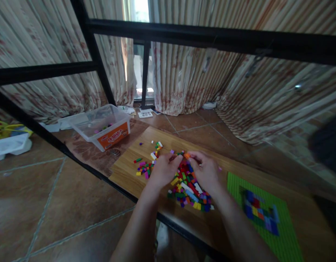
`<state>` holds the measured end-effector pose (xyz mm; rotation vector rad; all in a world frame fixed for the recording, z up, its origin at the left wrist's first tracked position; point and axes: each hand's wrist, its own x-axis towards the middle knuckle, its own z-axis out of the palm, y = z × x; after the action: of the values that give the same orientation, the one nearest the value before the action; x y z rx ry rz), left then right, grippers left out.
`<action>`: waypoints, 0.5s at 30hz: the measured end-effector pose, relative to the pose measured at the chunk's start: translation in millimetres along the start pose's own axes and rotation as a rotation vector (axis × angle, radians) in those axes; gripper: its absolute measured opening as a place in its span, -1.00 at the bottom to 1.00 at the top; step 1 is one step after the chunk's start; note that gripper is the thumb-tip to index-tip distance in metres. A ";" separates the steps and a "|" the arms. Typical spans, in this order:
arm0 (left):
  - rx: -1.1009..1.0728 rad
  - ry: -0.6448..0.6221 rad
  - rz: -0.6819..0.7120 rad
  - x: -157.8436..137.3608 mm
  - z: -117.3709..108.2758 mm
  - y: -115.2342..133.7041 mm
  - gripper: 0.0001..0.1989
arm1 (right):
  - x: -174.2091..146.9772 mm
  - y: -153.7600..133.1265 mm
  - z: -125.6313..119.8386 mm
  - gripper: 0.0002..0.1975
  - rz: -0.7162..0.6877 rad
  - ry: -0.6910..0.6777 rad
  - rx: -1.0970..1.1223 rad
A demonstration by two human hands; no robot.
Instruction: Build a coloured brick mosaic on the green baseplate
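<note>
A heap of small coloured toy bricks (184,178) lies on the wooden tabletop, with both hands over its far part. My right hand (206,171) pinches an orange toy brick (187,155) between thumb and fingers. Just left of it, my left hand (166,169) is closed, thumb and fingertips close together; whatever is in them is too small or hidden to make out. More loose bricks (143,167) are scattered left of that hand. To the right, a green baseplate (286,218) carries a blurred, multicoloured brick build (259,211).
A clear plastic tub (93,133) with an orange label and some bricks inside stands beyond the table's left end. Black metal bars (211,32) cross the view ahead and along the left. Patterned curtains (179,80) hang behind. A white tray (12,145) is at far left.
</note>
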<state>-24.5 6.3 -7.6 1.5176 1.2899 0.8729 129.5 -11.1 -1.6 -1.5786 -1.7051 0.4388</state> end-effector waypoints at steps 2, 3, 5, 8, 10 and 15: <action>-0.177 -0.122 -0.001 -2.0 15.1 1.7 -0.71 | -25.9 -0.6 -7.1 -0.77 0.035 0.050 0.094; -0.246 -0.183 -0.005 -4.1 23.1 3.3 -0.73 | -37.4 0.7 -8.7 -0.76 0.061 0.070 0.150; -0.310 -0.262 -0.014 -9.7 38.1 7.6 -0.79 | -56.4 5.9 -9.9 -0.76 0.145 0.129 0.269; -0.274 -0.294 -0.006 -16.9 55.6 14.2 -0.80 | -74.8 16.9 -12.6 -0.77 0.262 0.193 0.488; -0.247 -0.316 0.007 -18.8 65.0 17.4 -0.78 | -82.4 24.0 -18.6 -0.77 0.299 0.225 0.600; -0.229 -0.345 0.013 -17.9 89.6 23.0 -0.73 | -96.4 37.1 -45.8 -0.71 0.248 0.200 0.573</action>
<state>62.4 -29.6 -13.2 1.4202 0.8990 0.7023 183.3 -107.5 -25.8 -1.3493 -1.1025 0.7852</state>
